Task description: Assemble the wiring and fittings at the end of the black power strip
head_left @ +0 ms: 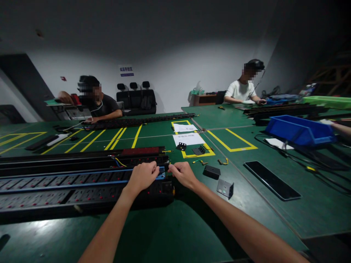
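Note:
Long black power strips [90, 195] with rows of sockets and red dots lie side by side on the green table, their ends below and between my hands. One strip has blue edges [109, 182]. My left hand [144, 175] is closed over the end of the blue-edged strip; what its fingers pinch is hidden. Just past that end, my right hand [183, 173] is also closed, its fingertips pressed together near the strip's end on something too small to make out. Yellow and blue wires [118, 162] stick up from the strip behind my left hand.
Right of my hands lie a black end cap [211, 172], a metal bracket [225, 188], short yellow wires [223, 162] and a dark tablet [271, 179]. A blue bin [300, 129] stands farther right by black cables. Two people [100, 106] work across the table.

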Available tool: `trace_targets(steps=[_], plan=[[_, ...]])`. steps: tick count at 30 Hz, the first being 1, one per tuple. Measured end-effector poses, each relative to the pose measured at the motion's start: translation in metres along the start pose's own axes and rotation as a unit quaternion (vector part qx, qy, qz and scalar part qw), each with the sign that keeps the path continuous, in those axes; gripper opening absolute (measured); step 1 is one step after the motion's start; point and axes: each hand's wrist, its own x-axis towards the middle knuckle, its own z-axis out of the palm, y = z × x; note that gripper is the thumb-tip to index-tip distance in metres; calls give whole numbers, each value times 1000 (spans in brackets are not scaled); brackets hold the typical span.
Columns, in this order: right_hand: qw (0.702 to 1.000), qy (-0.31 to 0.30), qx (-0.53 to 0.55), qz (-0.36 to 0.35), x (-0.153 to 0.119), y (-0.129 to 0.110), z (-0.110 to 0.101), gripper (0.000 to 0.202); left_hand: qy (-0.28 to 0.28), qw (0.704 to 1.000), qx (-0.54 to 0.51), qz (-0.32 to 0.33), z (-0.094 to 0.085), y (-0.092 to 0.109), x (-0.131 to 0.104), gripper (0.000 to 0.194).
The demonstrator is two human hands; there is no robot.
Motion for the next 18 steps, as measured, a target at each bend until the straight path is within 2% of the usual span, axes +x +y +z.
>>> trace_targets(steps=[8, 14, 18], plan=[[988, 3, 88, 128, -10, -9, 2, 49, -8, 1000, -18, -10, -3, 2, -1, 32], [981, -24, 147, 121, -25, -12, 1, 41, -12, 1000, -11, -1, -2, 1, -1, 32], [982, -39, 147, 108, -25, -16, -2, 45, -12, 1000, 2, -6, -1, 2, 1, 33]])
